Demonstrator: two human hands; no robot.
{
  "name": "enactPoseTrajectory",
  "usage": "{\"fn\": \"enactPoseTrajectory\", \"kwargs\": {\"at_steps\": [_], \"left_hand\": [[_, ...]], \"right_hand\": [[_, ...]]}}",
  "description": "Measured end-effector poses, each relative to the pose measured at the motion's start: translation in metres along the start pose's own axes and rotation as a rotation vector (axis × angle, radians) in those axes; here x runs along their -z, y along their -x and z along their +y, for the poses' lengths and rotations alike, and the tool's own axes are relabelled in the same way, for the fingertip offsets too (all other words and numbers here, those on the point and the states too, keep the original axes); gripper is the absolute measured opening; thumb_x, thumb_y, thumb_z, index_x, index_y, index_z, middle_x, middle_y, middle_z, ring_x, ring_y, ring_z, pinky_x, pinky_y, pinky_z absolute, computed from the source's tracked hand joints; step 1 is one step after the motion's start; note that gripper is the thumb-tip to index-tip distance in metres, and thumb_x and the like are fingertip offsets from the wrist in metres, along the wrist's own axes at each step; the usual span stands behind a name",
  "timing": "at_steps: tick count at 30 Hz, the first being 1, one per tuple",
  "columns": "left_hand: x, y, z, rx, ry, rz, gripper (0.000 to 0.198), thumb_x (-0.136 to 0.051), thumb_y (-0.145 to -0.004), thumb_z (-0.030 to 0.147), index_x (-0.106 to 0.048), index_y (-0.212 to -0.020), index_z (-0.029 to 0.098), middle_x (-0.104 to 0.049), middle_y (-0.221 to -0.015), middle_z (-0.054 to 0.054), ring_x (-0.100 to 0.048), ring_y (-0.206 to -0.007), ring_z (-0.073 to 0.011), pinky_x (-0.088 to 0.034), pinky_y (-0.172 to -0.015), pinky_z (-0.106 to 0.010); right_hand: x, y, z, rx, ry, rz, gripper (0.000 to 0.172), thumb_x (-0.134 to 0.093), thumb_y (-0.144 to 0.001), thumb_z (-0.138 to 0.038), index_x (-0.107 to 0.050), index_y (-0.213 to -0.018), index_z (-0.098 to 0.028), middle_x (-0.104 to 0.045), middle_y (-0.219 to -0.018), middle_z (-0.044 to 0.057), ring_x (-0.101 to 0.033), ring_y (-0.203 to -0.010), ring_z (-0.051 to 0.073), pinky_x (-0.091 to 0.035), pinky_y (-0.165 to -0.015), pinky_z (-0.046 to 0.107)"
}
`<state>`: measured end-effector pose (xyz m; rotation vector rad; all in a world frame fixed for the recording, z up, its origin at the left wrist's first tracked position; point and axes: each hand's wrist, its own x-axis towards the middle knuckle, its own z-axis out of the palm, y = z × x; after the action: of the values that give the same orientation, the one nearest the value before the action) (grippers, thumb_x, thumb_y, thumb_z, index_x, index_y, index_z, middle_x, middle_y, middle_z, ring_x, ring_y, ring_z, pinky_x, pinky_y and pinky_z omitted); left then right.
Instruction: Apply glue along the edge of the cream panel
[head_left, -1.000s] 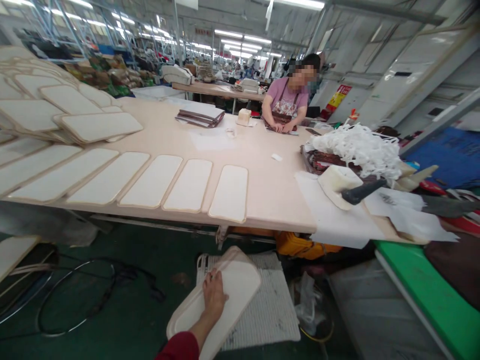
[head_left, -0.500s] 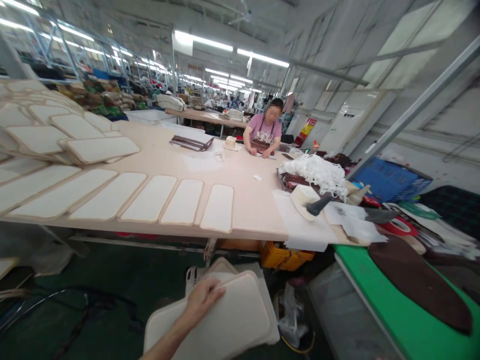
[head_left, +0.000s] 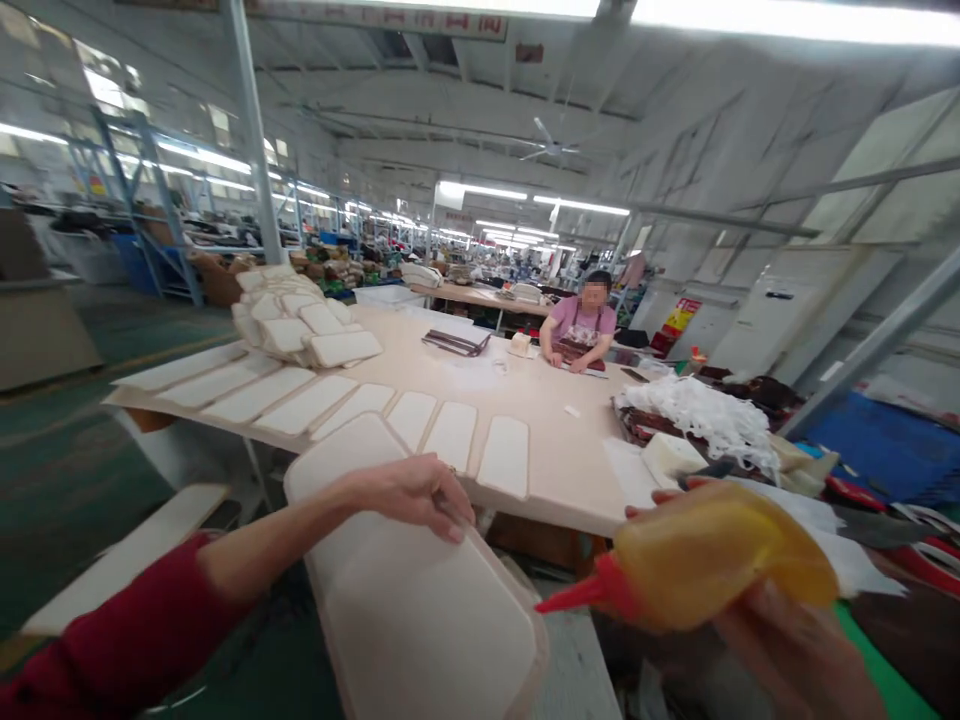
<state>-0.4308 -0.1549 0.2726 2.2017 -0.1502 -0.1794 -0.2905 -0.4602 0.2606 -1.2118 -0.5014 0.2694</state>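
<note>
High overhead, a banner (head_left: 375, 16) carries red characters, but they are cut and soft, so I cannot read them; on the wall at right, a red and yellow poster (head_left: 679, 318) is also too small for reading. The broad table (head_left: 555, 440) has a smooth, pale pinkish top, inside a long workshop hall with tube lamps. A row of white pads (head_left: 504, 455) lies along its near edge, and a pile of similar pads (head_left: 289, 315) covers the far left part. Before the near edge, the left hand (head_left: 412, 492) has its fingers clamped on the rim of the held panels (head_left: 435, 620), seemingly two, overlapping and tilted. The right hand (head_left: 787, 635) has its fingers wrapped around a yellowish bottle (head_left: 720, 560). Its red nozzle (head_left: 581, 595) points left to the panels' right edge; whether the tip touches, I cannot tell. A heap of white strips (head_left: 697, 410) limits the table's right side. Between the row and the co-worker (head_left: 581, 325) opposite, much of the tabletop is bare, giving wide open room.
</note>
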Motion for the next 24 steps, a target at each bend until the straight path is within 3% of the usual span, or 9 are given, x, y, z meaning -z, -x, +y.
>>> {"fn": "enactPoseTrajectory", "kwargs": {"at_steps": [3, 7, 10, 14, 16, 20, 24], "left_hand": [[0.022, 0.031, 0.005, 0.022, 0.001, -0.022, 0.021, -0.072, -0.071, 0.027, -0.08, -0.089, 0.019, -0.075, -0.082, 0.002, -0.061, -0.07, -0.0147, -0.043, -0.062, -0.019], [0.044, 0.066, 0.001, 0.045, 0.038, -0.032, 0.02, -0.074, -0.07, 0.024, -0.08, -0.088, 0.019, -0.074, -0.078, 0.003, -0.061, -0.068, -0.0144, -0.044, -0.061, -0.02], [0.056, 0.087, -0.005, 0.067, 0.089, -0.027, 0.022, -0.077, -0.068, 0.028, -0.08, -0.088, 0.018, -0.075, -0.078, 0.002, -0.063, -0.069, -0.015, -0.046, -0.063, -0.02], [0.069, 0.106, -0.018, 0.036, 0.138, -0.029, 0.031, -0.08, -0.066, 0.038, -0.08, -0.088, 0.017, -0.075, -0.08, 0.0, -0.064, -0.071, -0.0162, -0.048, -0.065, -0.021], [0.076, 0.113, -0.026, 0.019, 0.145, -0.042, 0.036, -0.081, -0.065, 0.043, -0.079, -0.089, 0.016, -0.075, -0.081, -0.001, -0.064, -0.072, -0.0157, -0.048, -0.065, -0.02], [0.088, 0.124, -0.042, 0.005, 0.13, -0.073, 0.046, -0.08, -0.064, 0.052, -0.079, -0.092, 0.015, -0.075, -0.085, -0.003, -0.063, -0.075, -0.0147, -0.048, -0.065, -0.018], [0.095, 0.132, -0.052, -0.001, 0.128, -0.052, 0.051, -0.079, -0.063, 0.057, -0.079, -0.092, 0.016, -0.075, -0.086, -0.003, -0.063, -0.076, -0.0155, -0.047, -0.068, -0.019]], "right_hand": [[-0.047, 0.004, -0.004, -0.152, -0.173, 0.039, 0.087, -0.091, -0.041, -0.05, -0.058, -0.12, -0.036, -0.067, -0.112, 0.002, -0.068, -0.093, 0.028, -0.06, -0.073, 0.035], [-0.093, 0.006, 0.0, -0.18, -0.227, -0.067, 0.075, -0.093, -0.038, -0.046, -0.065, -0.107, -0.033, -0.069, -0.102, 0.002, -0.069, -0.086, 0.029, -0.06, -0.07, 0.041], [-0.111, -0.002, 0.008, -0.144, -0.228, -0.152, 0.071, -0.092, -0.042, -0.045, -0.065, -0.107, -0.032, -0.07, -0.102, 0.004, -0.069, -0.088, 0.031, -0.059, -0.074, 0.044], [-0.123, -0.013, 0.021, -0.081, -0.238, -0.38, 0.062, -0.087, -0.057, -0.039, -0.064, -0.114, -0.032, -0.07, -0.107, 0.007, -0.068, -0.093, 0.035, -0.058, -0.076, 0.05], [-0.135, -0.009, 0.02, -0.105, -0.242, -0.347, 0.062, -0.088, -0.055, -0.039, -0.064, -0.112, -0.031, -0.07, -0.106, 0.006, -0.068, -0.093, 0.034, -0.059, -0.077, 0.047], [-0.167, 0.01, 0.011, -0.182, -0.215, -0.153, 0.076, -0.092, -0.039, -0.045, -0.064, -0.108, -0.032, -0.07, -0.101, 0.002, -0.068, -0.091, 0.032, -0.06, -0.077, 0.041], [-0.178, 0.013, 0.013, -0.147, -0.204, -0.12, 0.072, -0.091, -0.041, -0.048, -0.065, -0.107, -0.033, -0.07, -0.102, 0.001, -0.068, -0.092, 0.031, -0.06, -0.076, 0.04]]}}
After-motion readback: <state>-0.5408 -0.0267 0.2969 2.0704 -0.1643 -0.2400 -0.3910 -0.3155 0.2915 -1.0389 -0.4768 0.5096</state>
